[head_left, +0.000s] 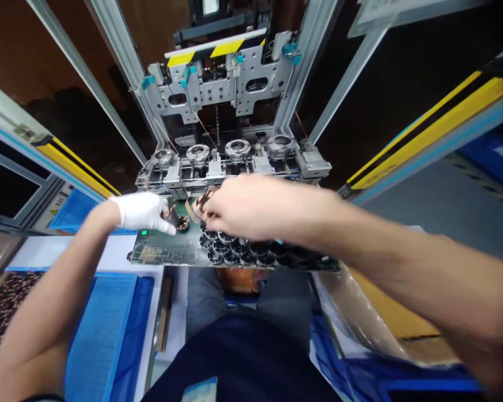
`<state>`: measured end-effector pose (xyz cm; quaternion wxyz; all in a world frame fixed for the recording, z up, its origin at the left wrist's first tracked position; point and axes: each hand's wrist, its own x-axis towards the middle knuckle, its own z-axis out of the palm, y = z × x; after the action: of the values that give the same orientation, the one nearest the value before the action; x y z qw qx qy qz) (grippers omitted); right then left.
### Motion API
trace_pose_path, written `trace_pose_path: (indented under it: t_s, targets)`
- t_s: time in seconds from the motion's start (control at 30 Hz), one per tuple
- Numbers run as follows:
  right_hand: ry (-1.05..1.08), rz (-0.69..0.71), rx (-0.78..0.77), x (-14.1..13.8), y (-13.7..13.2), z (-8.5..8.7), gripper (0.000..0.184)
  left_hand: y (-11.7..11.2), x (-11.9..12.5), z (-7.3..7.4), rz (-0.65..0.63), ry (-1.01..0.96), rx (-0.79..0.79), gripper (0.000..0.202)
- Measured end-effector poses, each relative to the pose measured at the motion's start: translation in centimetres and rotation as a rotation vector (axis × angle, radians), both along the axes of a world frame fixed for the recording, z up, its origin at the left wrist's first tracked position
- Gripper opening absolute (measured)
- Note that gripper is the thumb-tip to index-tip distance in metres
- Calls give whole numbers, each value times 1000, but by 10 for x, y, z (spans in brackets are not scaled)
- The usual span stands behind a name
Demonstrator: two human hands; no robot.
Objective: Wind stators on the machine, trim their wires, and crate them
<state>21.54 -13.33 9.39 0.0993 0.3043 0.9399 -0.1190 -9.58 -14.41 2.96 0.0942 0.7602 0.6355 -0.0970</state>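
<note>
My left hand (pixel 141 212), in a white glove, is closed around a small dark part with copper colour on it (pixel 171 212), at the left of the green work plate (pixel 170 245). Right beside its fingertips, a round black part with copper inside (pixel 183 223) sits on the plate. My bare right hand (pixel 238 204) reaches across the plate, its fingers pinched on a copper-coloured part (pixel 199 205), blurred and half covered. Several black ring-shaped parts (pixel 230 251) lie packed together below that hand.
Behind the hands stands a machine with several round metal fixtures (pixel 237 149) under a metal plate with yellow-black tape (pixel 226 50). Yellow guard bars (pixel 436 131) flank both sides. A blue tray (pixel 103 335) and a bin of small copper-coloured parts (pixel 8 304) are at left; a plastic-lined box (pixel 385 312) at right.
</note>
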Motion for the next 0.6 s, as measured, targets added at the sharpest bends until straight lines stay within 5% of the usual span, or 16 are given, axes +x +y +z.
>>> trace_pose_path:
  t_s: [0.13, 0.3, 0.43, 0.6]
  targets:
    - [-73, 121, -150, -86, -58, -63, 19, -68, -21, -63, 84, 118, -232, 40]
    - [-63, 67, -172, -140, -48, -120, 43, -92, -33, -109, 182, 113, -104, 36]
    - [82, 24, -138, -110, -56, -132, 41, -110, -40, -128, 191, 34, 53, 33]
    - [346, -116, -19, 7, -58, -102, 25, -118, -43, -123, 176, -116, 281, 38]
